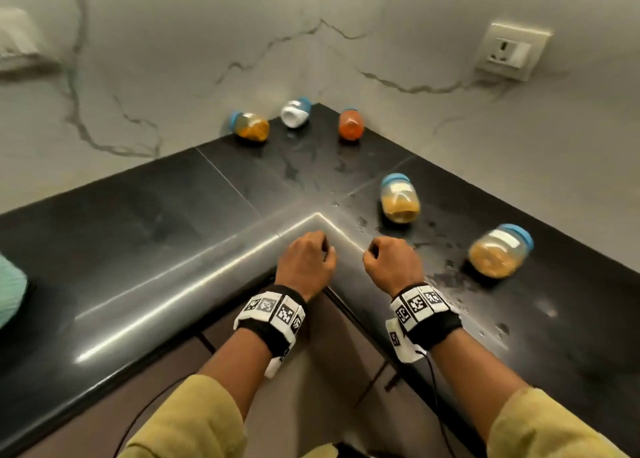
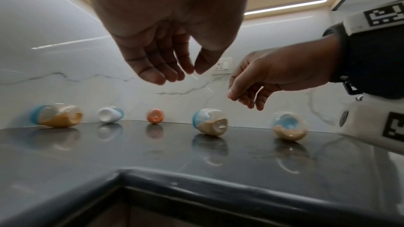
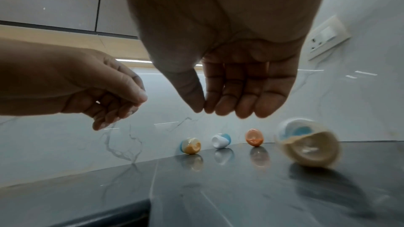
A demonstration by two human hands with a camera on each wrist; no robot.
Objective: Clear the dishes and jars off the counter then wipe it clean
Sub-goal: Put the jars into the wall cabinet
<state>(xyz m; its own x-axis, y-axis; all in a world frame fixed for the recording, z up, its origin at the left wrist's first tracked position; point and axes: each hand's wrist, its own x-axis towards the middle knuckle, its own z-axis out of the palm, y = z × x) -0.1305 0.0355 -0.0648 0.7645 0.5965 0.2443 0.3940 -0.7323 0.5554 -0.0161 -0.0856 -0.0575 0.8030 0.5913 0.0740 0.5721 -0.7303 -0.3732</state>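
Several blue-lidded jars stand on the black L-shaped counter [image 1: 138, 215]. At the back corner are a yellow-filled jar [image 1: 250, 126], a white jar [image 1: 295, 112] and an orange jar [image 1: 351, 124]. On the right wing are two jars of yellow powder, one nearer the corner [image 1: 400, 197] and one further right [image 1: 500, 251]. My left hand [image 1: 323, 249] and right hand [image 1: 374, 253] hover side by side over the counter's inner corner. Their fingers are loosely curled and hold nothing, as seen for the left hand [image 2: 174, 73] and the right hand [image 3: 218, 108].
A teal cloth [image 1: 10, 291] lies at the counter's far left edge. Wet spots and smears [image 1: 446, 277] cover the right wing near the jars. A wall socket [image 1: 509, 52] sits on the marble backsplash at the right.
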